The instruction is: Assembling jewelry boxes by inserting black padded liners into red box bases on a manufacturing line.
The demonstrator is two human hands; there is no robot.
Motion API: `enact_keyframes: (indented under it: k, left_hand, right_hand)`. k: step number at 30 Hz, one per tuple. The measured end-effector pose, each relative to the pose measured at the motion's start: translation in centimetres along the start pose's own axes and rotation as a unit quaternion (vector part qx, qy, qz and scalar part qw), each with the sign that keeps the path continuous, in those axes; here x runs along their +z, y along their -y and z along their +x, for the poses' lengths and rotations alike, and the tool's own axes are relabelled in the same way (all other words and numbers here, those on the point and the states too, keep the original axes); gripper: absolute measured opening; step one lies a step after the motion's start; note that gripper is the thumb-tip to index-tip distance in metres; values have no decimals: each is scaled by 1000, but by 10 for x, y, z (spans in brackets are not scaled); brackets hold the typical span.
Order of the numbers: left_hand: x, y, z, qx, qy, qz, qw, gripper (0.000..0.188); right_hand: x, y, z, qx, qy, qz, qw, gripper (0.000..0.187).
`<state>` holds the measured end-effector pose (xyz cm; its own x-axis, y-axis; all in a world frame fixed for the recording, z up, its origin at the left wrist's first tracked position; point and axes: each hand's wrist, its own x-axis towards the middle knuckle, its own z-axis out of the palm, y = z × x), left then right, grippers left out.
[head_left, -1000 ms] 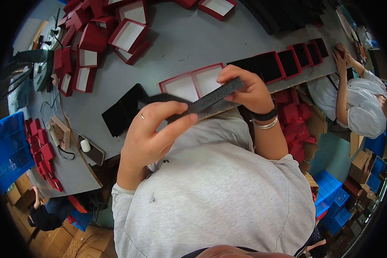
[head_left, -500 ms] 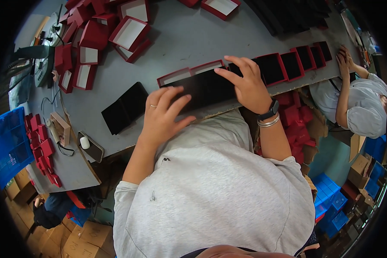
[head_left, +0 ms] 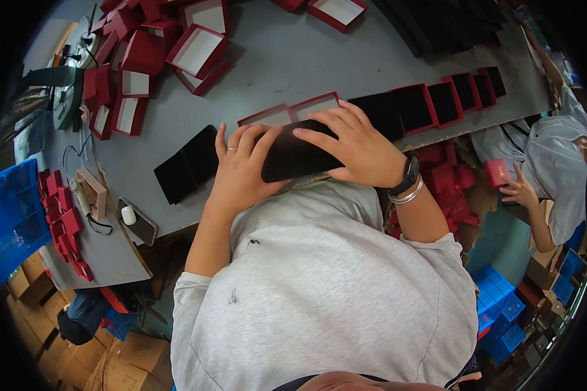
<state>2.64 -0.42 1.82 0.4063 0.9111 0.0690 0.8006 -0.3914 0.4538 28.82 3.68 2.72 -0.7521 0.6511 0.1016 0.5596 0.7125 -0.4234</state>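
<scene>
Between my hands is a dark black padded-looking piece (head_left: 295, 154), tilted over the table's near edge. My left hand (head_left: 240, 164), with a ring on it, is closed on its left end. My right hand (head_left: 364, 144) grips its right end, fingers over the top and thumb below. Just beyond the piece stand two open red box halves, a left one (head_left: 267, 116) and a right one (head_left: 316, 105), with white insides. Right of my right hand, a row of red boxes with black linings (head_left: 416, 109) runs along the table. Another black piece (head_left: 186, 164) lies left of my left hand.
Red box halves (head_left: 143, 52) are heaped at the far left of the grey table (head_left: 267, 49). Black strips (head_left: 430, 26) lie at the far right. A phone (head_left: 137, 221) rests at the left edge. Beside me, a co-worker's hand (head_left: 520, 189) holds a red box (head_left: 496, 173).
My hands have closed on the black piece, which now tilts up toward me. The co-worker's hand has left the table edge and come nearer with a red box.
</scene>
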Motion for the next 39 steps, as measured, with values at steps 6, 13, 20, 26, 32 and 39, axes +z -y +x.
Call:
enact_keyframes:
  k: [6, 13, 20, 26, 32, 39]
  left_hand:
    - [-18, 0, -5, 37, -68, -7, 997, 74]
    - [-21, 14, -2, 57, -64, 5, 996, 62]
    - [-10, 28, 5, 103, -142, 50, 983, 53]
    - [-1, 40, 4, 110, -160, 50, 980, 48]
    - [5, 37, -11, 146, -289, 58, 944, 39]
    - [1, 45, -12, 126, -297, 48, 945, 39]
  right_hand:
    - [-36, -8, -2, -33, -11, 37, 999, 74]
    - [-36, -24, 9, -71, 8, 51, 996, 70]
    - [-17, -30, 21, -43, 28, 61, 997, 62]
    - [-10, -34, 26, -26, 72, 59, 995, 64]
    - [-18, -29, 26, -50, 35, 88, 994, 59]
    - [-26, -45, 16, -7, 5, 34, 999, 57]
